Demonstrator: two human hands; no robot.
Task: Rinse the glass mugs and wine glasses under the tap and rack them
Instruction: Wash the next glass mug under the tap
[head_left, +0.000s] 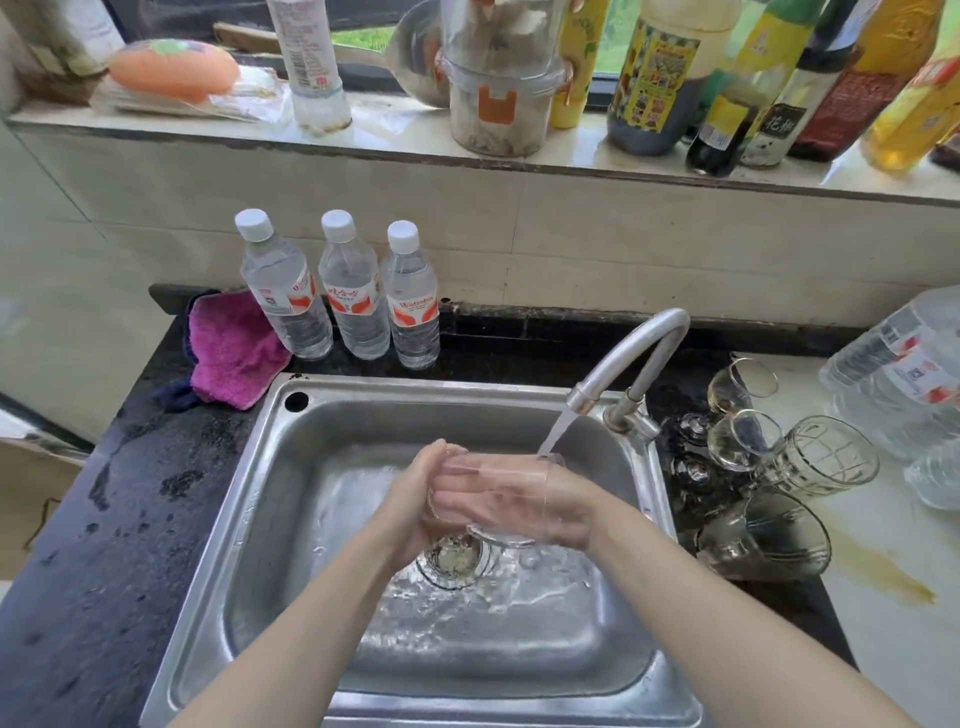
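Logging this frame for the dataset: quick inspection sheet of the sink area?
Surface: black counter, wet patches; steel sink, tap running.
Job's things: clear glass under the stream; mugs and wine glasses lying right of the sink.
Clutter: three water bottles, pink cloth.
Grippers: left hand and right hand both around the glass.
Cables: nothing seen.
Surroundings: window sill crowded with bottles and jars.
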